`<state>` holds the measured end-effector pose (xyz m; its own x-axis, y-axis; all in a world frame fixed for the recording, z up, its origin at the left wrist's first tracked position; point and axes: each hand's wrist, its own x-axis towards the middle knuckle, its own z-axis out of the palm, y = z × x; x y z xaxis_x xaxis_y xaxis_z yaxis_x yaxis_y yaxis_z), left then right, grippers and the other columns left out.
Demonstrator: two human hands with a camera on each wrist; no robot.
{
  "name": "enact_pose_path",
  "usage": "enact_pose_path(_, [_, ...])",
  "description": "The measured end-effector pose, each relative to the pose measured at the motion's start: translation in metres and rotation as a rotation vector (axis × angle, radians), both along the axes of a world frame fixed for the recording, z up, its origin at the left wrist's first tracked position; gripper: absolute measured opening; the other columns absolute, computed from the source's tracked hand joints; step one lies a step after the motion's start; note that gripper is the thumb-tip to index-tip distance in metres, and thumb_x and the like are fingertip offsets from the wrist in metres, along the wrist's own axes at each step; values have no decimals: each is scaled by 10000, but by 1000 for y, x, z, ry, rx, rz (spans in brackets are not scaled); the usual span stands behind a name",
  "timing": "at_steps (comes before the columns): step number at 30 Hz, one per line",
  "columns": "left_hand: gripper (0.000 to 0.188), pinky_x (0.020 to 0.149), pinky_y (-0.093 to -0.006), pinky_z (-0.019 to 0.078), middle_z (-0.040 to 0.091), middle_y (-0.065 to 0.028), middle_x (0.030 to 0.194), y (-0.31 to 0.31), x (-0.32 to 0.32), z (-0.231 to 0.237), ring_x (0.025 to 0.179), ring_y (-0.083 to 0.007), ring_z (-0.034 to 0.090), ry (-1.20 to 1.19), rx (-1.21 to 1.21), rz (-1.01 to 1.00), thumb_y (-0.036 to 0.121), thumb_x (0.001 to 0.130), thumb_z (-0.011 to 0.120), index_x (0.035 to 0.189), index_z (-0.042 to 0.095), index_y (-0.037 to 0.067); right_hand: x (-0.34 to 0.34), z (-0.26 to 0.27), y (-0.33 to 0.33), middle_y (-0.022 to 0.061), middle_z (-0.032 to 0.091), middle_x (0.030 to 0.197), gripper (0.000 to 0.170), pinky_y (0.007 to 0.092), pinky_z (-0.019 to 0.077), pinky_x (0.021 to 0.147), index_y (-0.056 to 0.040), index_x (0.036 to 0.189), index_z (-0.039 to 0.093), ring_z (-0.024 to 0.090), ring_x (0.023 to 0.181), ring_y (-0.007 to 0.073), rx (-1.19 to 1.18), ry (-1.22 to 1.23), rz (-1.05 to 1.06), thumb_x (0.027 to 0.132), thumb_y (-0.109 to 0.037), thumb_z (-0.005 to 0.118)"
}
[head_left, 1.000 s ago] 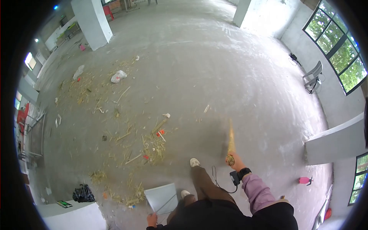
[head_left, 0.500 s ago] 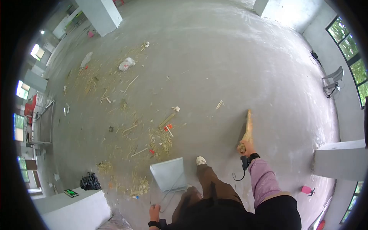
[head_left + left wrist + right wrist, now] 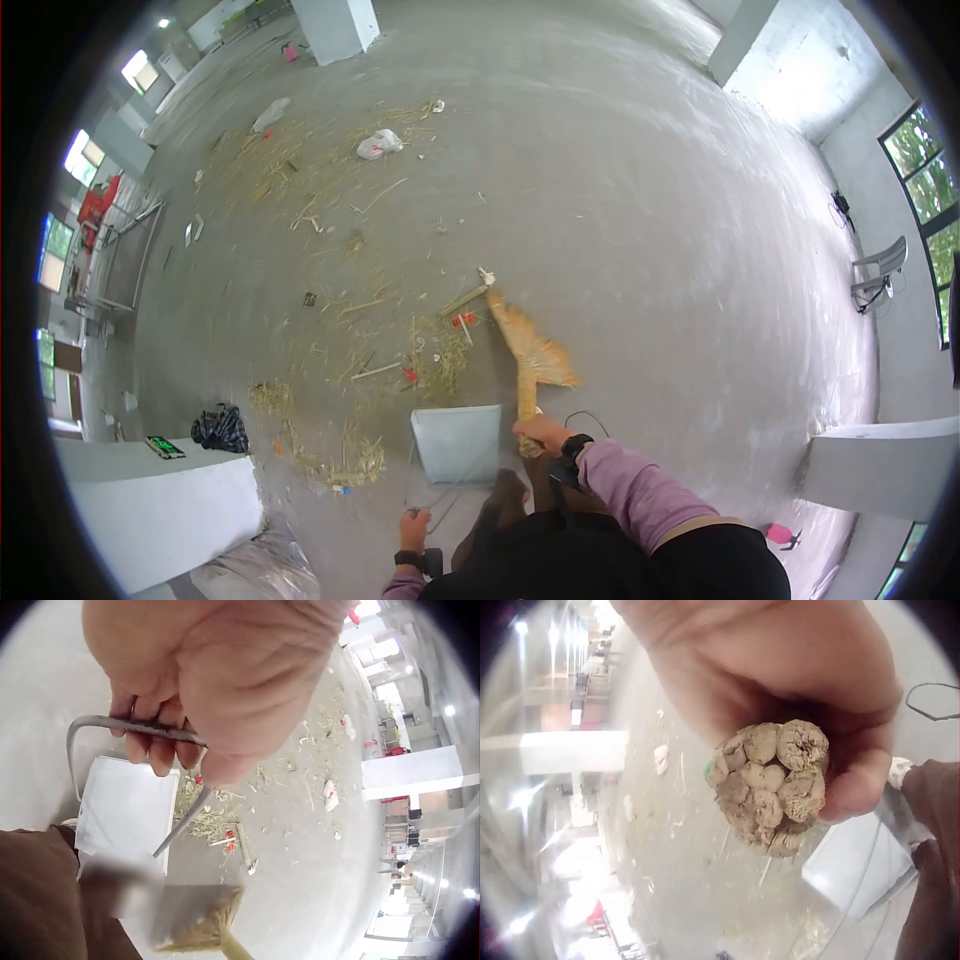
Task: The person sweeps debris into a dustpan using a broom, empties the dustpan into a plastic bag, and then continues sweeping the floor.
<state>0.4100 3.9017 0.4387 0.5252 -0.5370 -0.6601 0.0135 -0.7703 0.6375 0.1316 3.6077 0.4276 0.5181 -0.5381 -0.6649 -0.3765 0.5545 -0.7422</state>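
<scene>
My right hand [image 3: 545, 433] grips a straw broom [image 3: 537, 352] by its thick handle. The broom's fanned bristles spread over the floor just right of the scattered straw, the tip overlapping a stalk. In the right wrist view the handle's bundled butt end [image 3: 769, 787] sticks out of the curled fingers. My left hand [image 3: 413, 530] holds the bent metal rod handle [image 3: 154, 729] of a pale dustpan [image 3: 458, 440], fingers hooked round it. The dustpan is low in front of my legs, left of the broom.
Straw and scraps [image 3: 440, 365] litter the floor to the left, with a white plastic bag [image 3: 380, 144] farther off. A low white wall [image 3: 170, 510] at the left bears a black bag [image 3: 220, 430] and a phone [image 3: 165, 447]. At the right are a grey chair [image 3: 880, 270] and a pillar base [image 3: 880, 455].
The right hand has swung the broom from the right across to the left, up to the straw. The left hand still holds the dustpan by its handle. The head view has shifted.
</scene>
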Motion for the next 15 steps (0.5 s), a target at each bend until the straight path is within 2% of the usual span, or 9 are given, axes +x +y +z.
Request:
enact_pose_path(1, [273, 544, -256, 420, 600, -68, 685, 6, 1, -5, 590, -130, 541, -2, 8, 12, 216, 783, 576, 753, 585, -56, 4, -3, 5, 105, 569, 750, 224, 343, 454, 637, -57, 879, 540, 552, 703, 279, -351, -169, 174, 703, -173, 616])
enact_pose_path(4, [292, 555, -259, 442, 603, -75, 687, 23, 5, -17, 608, -138, 556, 9, 1, 86, 226, 787, 577, 776, 594, -65, 18, 8, 9, 125, 601, 822, 294, 367, 448, 706, -76, 966, 544, 562, 769, 345, -746, -272, 343, 701, -174, 623])
enact_pose_path(5, [298, 558, -259, 447, 603, -78, 688, 27, 7, -20, 612, -141, 559, 16, 14, 109, 232, 786, 581, 781, 596, -66, 14, 17, 9, 120, 603, 812, 277, 354, 456, 674, -72, 967, 548, 571, 737, 322, -741, -249, 300, 721, -180, 615])
enact_pose_path(7, [313, 565, -259, 457, 605, -84, 689, 33, 11, -25, 618, -147, 565, 31, 38, 159, 245, 783, 588, 791, 599, -68, 6, 34, 0, 104, 601, 782, 250, 318, 465, 604, -61, 967, 552, 580, 670, 264, -316, -298, 85, 762, -195, 597])
enact_pose_path(9, [317, 540, -254, 446, 601, -84, 688, 41, 15, -30, 602, -144, 560, 25, 54, 171, 255, 779, 594, 788, 599, -62, -10, 47, -15, 82, 591, 742, 238, 270, 466, 527, -44, 965, 550, 577, 597, 195, 542, -389, -254, 803, -216, 579])
enact_pose_path(11, [317, 514, -251, 434, 595, -81, 682, 47, 19, -29, 583, -141, 552, 39, 87, 201, 263, 775, 598, 779, 598, -54, -32, 90, -21, 57, 566, 700, 242, 213, 434, 435, -30, 953, 530, 544, 527, 115, 453, -315, -318, 832, -236, 566])
enact_pose_path(15, [298, 474, -265, 402, 570, -61, 645, 58, 26, -43, 536, -133, 523, 84, 111, 256, 264, 764, 599, 764, 603, -34, -63, 141, -37, 68, 552, 679, 237, 229, 424, 403, -45, 919, 496, 544, 520, 130, 446, -188, -358, 816, -245, 571])
